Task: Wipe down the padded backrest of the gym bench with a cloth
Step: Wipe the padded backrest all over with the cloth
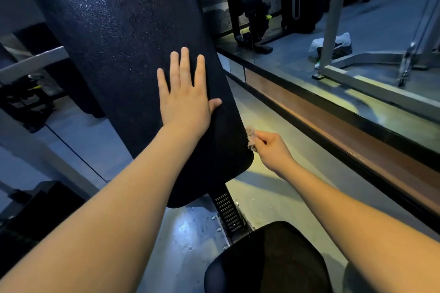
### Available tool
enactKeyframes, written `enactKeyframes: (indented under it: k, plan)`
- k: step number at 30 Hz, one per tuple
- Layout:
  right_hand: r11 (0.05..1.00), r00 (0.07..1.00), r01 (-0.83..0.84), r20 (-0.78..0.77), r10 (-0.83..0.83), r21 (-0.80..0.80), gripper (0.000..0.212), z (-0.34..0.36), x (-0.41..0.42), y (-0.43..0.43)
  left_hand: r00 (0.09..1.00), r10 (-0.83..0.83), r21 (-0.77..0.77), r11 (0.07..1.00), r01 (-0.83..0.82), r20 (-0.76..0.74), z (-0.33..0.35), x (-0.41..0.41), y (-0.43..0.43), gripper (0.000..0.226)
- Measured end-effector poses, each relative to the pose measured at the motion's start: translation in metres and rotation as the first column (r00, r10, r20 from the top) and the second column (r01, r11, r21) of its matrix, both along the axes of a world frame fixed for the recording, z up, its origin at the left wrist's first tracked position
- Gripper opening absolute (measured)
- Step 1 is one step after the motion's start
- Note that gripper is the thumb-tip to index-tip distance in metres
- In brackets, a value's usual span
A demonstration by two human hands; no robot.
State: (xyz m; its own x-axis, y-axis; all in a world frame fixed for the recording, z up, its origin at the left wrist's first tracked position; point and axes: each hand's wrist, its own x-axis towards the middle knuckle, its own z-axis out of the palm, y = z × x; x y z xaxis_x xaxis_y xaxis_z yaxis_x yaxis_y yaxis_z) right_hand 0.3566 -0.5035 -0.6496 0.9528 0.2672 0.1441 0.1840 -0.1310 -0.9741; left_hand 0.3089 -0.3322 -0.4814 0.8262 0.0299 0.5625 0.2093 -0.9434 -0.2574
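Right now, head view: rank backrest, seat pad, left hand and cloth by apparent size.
1. backrest, fills much of the upper left.
2. seat pad, cut off at the bottom edge and nearer the camera, so this rank is unsure.
3. left hand, flat on the backrest.
4. cloth, partly hidden in the right hand.

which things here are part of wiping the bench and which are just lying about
Part of the job:
backrest
cloth, at the backrest's right edge
right hand, pinching the cloth
left hand, flat on the backrest

Just lying about:
seat
white bag on the floor
metal frame
wooden ledge
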Motion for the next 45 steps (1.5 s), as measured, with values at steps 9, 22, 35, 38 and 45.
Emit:
enactKeyframes:
  k: [9, 22, 35, 38, 45]
  plan:
    - [0.996, 0.994, 0.089, 0.061, -0.09, 0.016, 0.034, 0.028, 0.01, 0.017, 0.993, 0.058, 0.033, 0.998, -0.055, -0.099, -0.021, 0.004, -0.001, 0.12]
    - [0.994, 0.996, 0.091, 0.005, -0.092, 0.067, 0.046, 0.065, 0.013, 0.009, 0.98, -0.004, -0.059, 0.998, -0.008, -0.197, -0.001, -0.007, -0.003, 0.11]
    - [0.936, 0.967, -0.253, 0.074, 0.242, 0.243, 0.011, 0.178, -0.042, 0.061, 0.942, -0.194, -0.914, 0.252, 0.317, 0.274, 0.022, -0.084, 0.023, 0.022]
    - [0.914, 0.915, -0.381, 0.193, 0.353, 0.137, 0.024, 0.195, -0.061, 0.084, 0.935, -0.141, -0.936, 0.094, 0.338, 0.324, 0.031, -0.097, 0.038, 0.051]
    - [0.88, 0.794, -0.472, 0.411, 0.447, -0.045, 0.024, 0.238, -0.059, 0.141, 0.842, 0.215, -0.868, 0.162, 0.469, 0.495, 0.046, -0.117, 0.109, 0.032]
